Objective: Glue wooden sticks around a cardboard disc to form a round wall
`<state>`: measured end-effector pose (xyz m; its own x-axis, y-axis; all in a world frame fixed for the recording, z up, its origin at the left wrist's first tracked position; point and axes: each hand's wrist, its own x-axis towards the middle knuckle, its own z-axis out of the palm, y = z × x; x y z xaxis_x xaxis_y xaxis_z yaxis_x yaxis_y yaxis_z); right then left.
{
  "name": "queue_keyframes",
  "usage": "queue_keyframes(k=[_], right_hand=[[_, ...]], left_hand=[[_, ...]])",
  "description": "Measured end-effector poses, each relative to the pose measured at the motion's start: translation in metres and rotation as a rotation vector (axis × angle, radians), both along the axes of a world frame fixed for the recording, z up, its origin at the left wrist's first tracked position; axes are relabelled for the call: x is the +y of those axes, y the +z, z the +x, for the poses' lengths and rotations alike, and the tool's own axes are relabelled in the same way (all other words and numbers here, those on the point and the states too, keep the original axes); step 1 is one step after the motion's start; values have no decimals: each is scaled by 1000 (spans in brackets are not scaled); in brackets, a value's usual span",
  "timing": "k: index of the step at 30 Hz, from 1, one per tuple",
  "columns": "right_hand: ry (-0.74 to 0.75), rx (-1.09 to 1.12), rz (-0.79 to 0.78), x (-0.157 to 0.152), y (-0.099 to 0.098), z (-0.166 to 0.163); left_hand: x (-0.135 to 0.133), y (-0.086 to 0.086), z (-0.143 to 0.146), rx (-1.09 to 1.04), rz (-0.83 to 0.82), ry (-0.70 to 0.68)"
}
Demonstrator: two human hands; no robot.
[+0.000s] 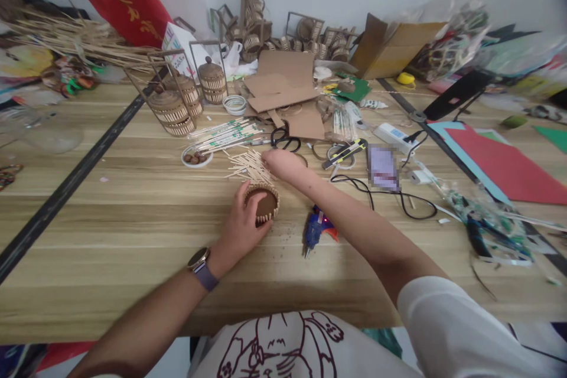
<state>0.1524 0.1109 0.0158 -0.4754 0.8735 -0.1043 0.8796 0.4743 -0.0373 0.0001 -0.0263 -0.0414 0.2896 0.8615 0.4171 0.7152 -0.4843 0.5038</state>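
Note:
My left hand [245,217] curls around a small round basket base [266,204], brown inside with short wooden sticks standing around its rim. It rests on the wooden table. Just beyond it lies a loose pile of short pale sticks [248,164]. My right hand [283,164] reaches over the right side of that pile with its fingers curled; the fingertips, and anything in them, are hidden. To the right of the base a blue glue gun [313,231] lies near my right forearm, nozzle pointing toward me, with a small red light on it.
Behind the pile are wrapped stick bundles [228,134], black-handled scissors [286,140] and cardboard pieces [283,80]. A white dish of brown beads [197,157] sits left. Finished lidded baskets [170,109] stand farther back. Rightward lie a utility knife [344,153], a phone [383,168] and black cable [419,212].

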Motion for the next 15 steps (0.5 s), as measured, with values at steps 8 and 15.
queue_keyframes(k=[8,15], right_hand=[[-12,129,-25,-7,6,2],[58,598,-287,-53,52,38]], left_hand=[[0,1,0,-3,2,-10],[0,2,0,-14,3,-10]])
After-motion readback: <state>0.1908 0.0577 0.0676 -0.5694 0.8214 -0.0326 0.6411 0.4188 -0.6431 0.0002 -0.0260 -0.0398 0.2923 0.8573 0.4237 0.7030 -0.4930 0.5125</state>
